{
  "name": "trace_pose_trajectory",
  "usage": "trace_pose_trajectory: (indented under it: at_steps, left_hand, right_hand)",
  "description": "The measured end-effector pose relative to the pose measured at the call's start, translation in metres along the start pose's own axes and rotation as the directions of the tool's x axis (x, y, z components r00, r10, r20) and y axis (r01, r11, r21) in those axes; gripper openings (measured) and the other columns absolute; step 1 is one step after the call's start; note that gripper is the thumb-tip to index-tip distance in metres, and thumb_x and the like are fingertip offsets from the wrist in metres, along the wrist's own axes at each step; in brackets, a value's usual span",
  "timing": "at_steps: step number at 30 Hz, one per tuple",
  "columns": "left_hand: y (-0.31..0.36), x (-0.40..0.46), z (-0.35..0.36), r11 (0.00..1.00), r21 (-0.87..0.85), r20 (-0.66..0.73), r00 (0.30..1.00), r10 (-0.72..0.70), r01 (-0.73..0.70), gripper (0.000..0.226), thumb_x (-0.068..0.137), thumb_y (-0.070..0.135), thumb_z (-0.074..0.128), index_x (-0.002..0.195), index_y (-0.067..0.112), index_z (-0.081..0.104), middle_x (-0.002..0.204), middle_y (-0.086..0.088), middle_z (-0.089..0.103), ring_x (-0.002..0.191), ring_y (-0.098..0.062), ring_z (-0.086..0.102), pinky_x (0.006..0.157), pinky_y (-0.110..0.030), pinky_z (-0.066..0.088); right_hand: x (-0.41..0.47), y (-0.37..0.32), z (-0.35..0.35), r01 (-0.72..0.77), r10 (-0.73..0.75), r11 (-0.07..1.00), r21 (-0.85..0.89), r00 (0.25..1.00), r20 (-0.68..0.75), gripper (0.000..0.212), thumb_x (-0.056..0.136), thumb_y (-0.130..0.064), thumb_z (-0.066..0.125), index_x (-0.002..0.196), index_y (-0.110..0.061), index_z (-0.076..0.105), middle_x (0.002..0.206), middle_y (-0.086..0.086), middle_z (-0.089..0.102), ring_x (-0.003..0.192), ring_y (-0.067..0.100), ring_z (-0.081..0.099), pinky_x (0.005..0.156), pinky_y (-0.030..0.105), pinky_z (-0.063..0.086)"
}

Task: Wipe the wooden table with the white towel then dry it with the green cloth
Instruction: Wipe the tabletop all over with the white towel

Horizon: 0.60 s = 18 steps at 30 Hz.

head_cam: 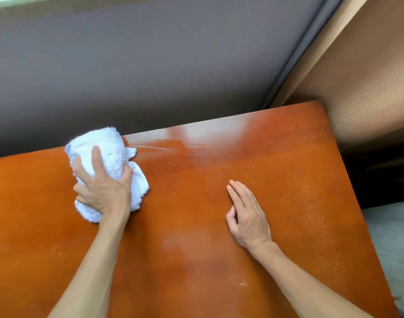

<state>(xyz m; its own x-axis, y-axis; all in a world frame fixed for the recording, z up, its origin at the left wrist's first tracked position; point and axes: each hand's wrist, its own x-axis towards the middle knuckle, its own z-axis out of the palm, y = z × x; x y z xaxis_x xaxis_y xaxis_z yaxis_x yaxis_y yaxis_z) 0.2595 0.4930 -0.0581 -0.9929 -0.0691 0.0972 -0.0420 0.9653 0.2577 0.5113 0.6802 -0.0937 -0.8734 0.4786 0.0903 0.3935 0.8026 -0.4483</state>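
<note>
The left hand (102, 191) is gripping the towel (109, 157) on the bench (196, 226), seemingly near a wet streak (173, 145), while the right hand (247, 216) is lying flat, fingers straight.

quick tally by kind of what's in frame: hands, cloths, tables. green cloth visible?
Hands: 2, left hand gripping the towel, right hand flat on the wood
Cloths: 1, white towel; no green cloth in view
Tables: 1, wooden table
Total: 4
</note>
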Motion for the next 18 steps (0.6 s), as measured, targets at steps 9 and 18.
trace_pose_trajectory:
  at_steps: [9,18]
  left_hand:
    - [0.130,-0.106,0.016,0.928,-0.141,0.159,0.918,0.364,-0.344,0.084,0.065,0.057,0.079,0.140,0.041,0.045,0.152,-0.005,0.034,0.092,-0.036,0.054,0.070,-0.042,0.046]
    - [0.123,-0.086,0.017,0.707,-0.215,0.176,0.686,0.706,-0.673,0.084,0.061,0.050,0.083,0.138,0.038,0.052,0.149,-0.008,0.049,0.091,-0.037,0.058,0.072,-0.041,0.044]
  right_hand:
    - [0.001,0.003,0.002,0.020,-0.017,0.997,0.072,0.999,-0.033,0.051,0.089,-0.010,0.043,0.136,0.002,0.056,0.141,0.015,0.057,0.137,0.025,0.045,0.118,0.031,0.034]
    - [-0.001,0.005,0.003,0.025,-0.021,0.997,0.078,0.998,-0.056,0.043,0.088,-0.009,0.047,0.127,0.002,0.062,0.134,0.015,0.058,0.132,0.029,0.051,0.113,0.035,0.040]
